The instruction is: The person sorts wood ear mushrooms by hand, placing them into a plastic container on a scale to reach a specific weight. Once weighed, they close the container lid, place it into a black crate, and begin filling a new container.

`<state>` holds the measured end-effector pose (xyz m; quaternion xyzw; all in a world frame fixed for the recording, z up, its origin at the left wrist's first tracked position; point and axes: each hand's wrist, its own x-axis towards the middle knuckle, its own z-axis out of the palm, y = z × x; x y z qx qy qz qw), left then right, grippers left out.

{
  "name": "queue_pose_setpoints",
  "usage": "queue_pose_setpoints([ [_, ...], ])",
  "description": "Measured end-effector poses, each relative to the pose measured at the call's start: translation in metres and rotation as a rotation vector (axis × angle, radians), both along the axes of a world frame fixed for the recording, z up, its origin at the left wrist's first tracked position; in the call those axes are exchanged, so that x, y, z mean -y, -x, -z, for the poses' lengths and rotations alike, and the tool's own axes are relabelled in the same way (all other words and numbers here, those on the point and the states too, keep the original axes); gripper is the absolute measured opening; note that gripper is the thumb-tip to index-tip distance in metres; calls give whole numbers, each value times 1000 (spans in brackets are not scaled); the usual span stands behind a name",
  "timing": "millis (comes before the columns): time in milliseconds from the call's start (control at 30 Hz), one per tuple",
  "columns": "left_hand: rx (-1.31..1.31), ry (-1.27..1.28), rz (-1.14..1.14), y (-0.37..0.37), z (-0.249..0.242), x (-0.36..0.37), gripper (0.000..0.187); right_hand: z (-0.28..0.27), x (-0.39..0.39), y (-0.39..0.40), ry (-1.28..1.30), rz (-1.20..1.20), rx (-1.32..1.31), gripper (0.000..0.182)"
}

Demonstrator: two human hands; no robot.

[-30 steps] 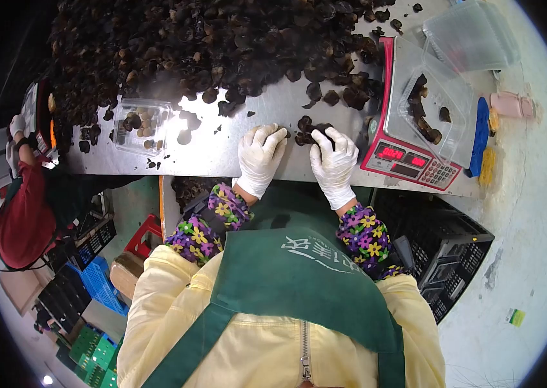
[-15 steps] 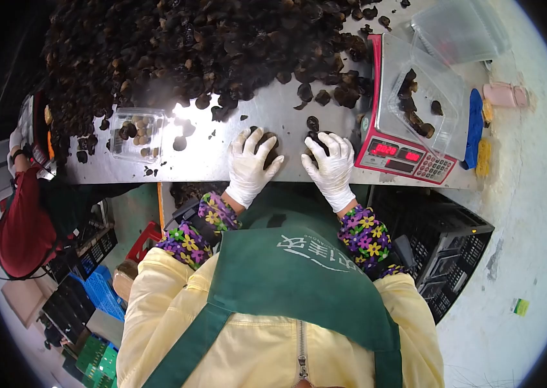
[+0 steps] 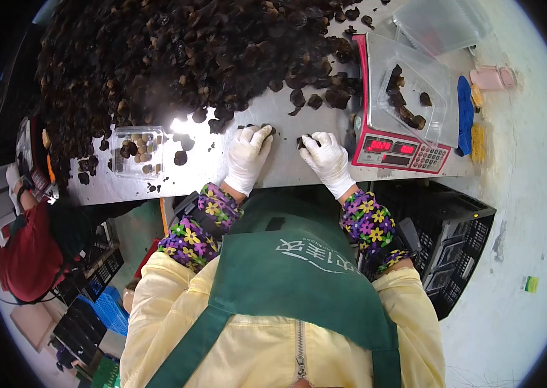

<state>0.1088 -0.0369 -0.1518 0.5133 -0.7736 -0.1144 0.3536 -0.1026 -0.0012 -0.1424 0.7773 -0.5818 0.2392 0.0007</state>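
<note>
Both my hands wear white gloves and are over the near part of the steel table. My left hand (image 3: pixel 247 154) is closed, fingers curled around dark mushroom-like pieces (image 3: pixel 268 130) that show at the fingertips. To its right, my right hand (image 3: pixel 327 161) is also closed, with a dark mushroom-like piece (image 3: pixel 301 142) showing at its thumb and fingertips. The palms hide how much each hand holds. Beyond the hands lies a large heap of the same dark brown pieces (image 3: pixel 176 58), with loose ones scattered along its near edge.
A red-framed digital scale (image 3: pixel 399 152) stands right, bearing a clear plastic tray (image 3: pixel 438 110) with several dark pieces. Another clear tray (image 3: pixel 118 152) at left holds round tan pieces. An empty clear container (image 3: pixel 444 26) sits behind the scale. A person in a red sleeve (image 3: pixel 34 239) is far left.
Both hands have gone from spread fingers over dark pieces on the table to curled fingers around pieces. The view has shifted slightly.
</note>
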Motion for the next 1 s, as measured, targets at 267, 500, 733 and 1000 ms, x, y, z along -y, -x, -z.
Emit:
queue_pose_setpoints([
  [267, 243, -42, 16, -9, -9, -30, 42, -92, 25, 9, -609, 279, 1665, 21],
  [500, 236, -76, 44, -4, -9, -27, 41, -147, 27, 83, -876, -4, 2263, 43],
  [733, 54, -77, -60, 7, -11, -1, 18, -183, 44, 159, -520, 415, 2107, 40],
  [1000, 43, -17, 76, 40, -18, -19, 27, -155, 66, 184, -254, 456, 1459, 20],
])
